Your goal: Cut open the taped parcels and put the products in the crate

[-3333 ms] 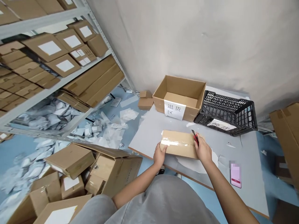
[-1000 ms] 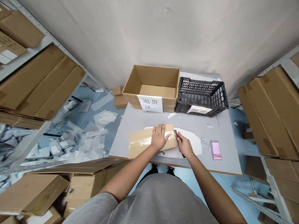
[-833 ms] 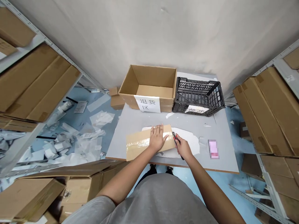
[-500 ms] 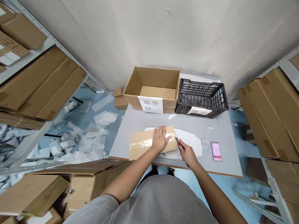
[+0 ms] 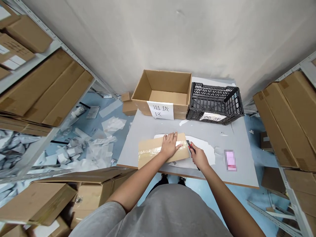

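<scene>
A flat cardboard box (image 5: 149, 152) with clear tape along its middle lies on the table near the front edge. My left hand (image 5: 170, 145) rests on top of it, fingers stretched out and pressing on the cardboard. In my right hand (image 5: 198, 156) is a black utility knife (image 5: 190, 145), its tip at the right end of the box by the tape's end. Whether the blade touches the tape is too small to tell. White paper (image 5: 207, 151) lies on the table beneath and beside the box.
At the table's back stand an open carton (image 5: 161, 93) with a paper label and a black plastic crate (image 5: 214, 105). A blurred pink item (image 5: 230, 160) lies at right on the table (image 5: 244, 174). Shelves with cartons (image 5: 276, 121) flank both sides; scattered wrapping (image 5: 98, 148) covers the floor at left.
My right hand and the utility knife have moved slightly up along the box's right end. My left hand stays on the box. The whole view has shifted slightly.
</scene>
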### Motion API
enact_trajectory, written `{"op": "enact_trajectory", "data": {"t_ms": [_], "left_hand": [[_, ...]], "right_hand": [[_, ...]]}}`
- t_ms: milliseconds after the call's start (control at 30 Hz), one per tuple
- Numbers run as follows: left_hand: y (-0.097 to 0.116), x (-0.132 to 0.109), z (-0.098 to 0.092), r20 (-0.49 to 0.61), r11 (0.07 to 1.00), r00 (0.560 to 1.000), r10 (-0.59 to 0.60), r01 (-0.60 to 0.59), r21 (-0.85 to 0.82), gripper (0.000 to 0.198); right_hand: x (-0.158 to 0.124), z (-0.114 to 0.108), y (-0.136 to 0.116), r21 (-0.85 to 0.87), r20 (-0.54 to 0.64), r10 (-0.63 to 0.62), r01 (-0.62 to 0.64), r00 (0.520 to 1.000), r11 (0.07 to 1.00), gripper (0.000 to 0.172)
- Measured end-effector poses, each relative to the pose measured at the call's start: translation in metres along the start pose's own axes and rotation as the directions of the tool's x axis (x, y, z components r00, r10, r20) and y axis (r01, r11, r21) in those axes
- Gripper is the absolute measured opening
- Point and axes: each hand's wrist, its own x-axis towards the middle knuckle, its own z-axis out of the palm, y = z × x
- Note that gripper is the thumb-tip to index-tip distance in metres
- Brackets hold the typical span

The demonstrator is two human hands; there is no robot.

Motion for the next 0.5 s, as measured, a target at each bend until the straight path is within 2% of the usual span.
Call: {"op": "enact_trajectory", "data": {"t_ms": [233, 333, 433, 500], "left_hand": [[-0.004, 0.005, 0.001, 0.020, 0.999, 0.999, 0.034, -0.034, 0.023, 0.077], [-0.005, 0.005, 0.000, 0.015, 0.999, 0.999, 0.048, -0.048, 0.024, 0.076], [-0.006, 0.004, -0.001, 0.005, 0.999, 0.999, 0.049, -0.050, 0.016, 0.079], [-0.007, 0.004, -0.002, 0.016, 0.999, 0.999, 0.052, -0.052, 0.013, 0.081]], "right_hand": [[-0.019, 0.002, 0.014, -0.029, 0.019, 0.011, -0.011, 1.000, 1.000, 0.055], [-0.021, -0.003, 0.015, 0.091, 0.058, 0.043, -0.049, 0.997, 0.995, 0.059], [-0.016, -0.008, 0.007, 0.264, 0.065, 0.072, -0.087, 0.995, 0.961, 0.067], [-0.012, -0.010, 0.001, 0.319, 0.094, 0.081, -0.107, 0.992, 0.942, 0.071]]}}
